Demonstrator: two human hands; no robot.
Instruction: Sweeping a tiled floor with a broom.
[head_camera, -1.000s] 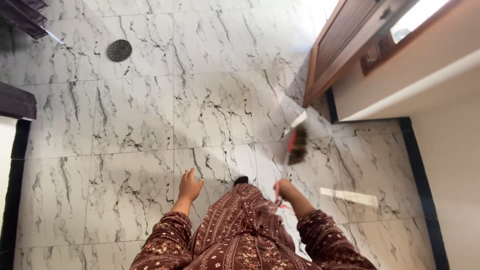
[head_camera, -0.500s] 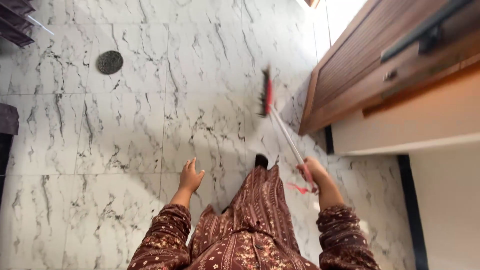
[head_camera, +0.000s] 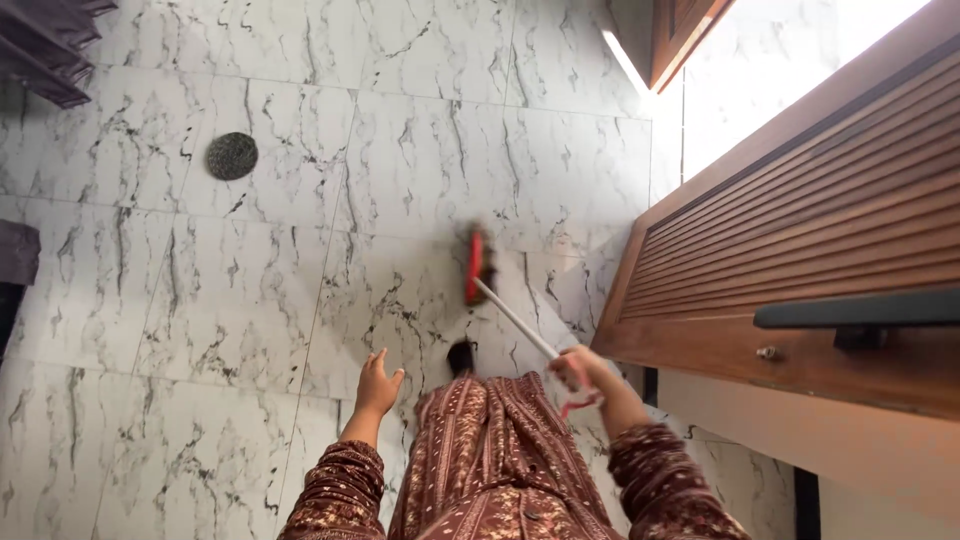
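My right hand (head_camera: 583, 372) grips the pale handle of a broom (head_camera: 514, 318) whose red head (head_camera: 477, 267) rests blurred on the white marble floor (head_camera: 300, 250) ahead of me. A red loop hangs from the handle's end by my wrist. My left hand (head_camera: 378, 386) hangs free at my side, fingers apart, holding nothing. Both arms wear brown patterned sleeves, and my patterned dress (head_camera: 500, 450) fills the lower middle. A dark shoe tip (head_camera: 462, 357) shows just past the hem.
A wooden louvred door (head_camera: 800, 250) with a dark handle (head_camera: 855, 312) stands open on the right. A round dark floor drain (head_camera: 232, 156) lies far left. Dark furniture edges (head_camera: 45, 45) sit at the top left and left side. Bright light enters at the top right.
The broom head has swung from the right by the door toward the middle of the floor and closer to my feet. My view has shifted nearer the wooden door. The left hand stays open.
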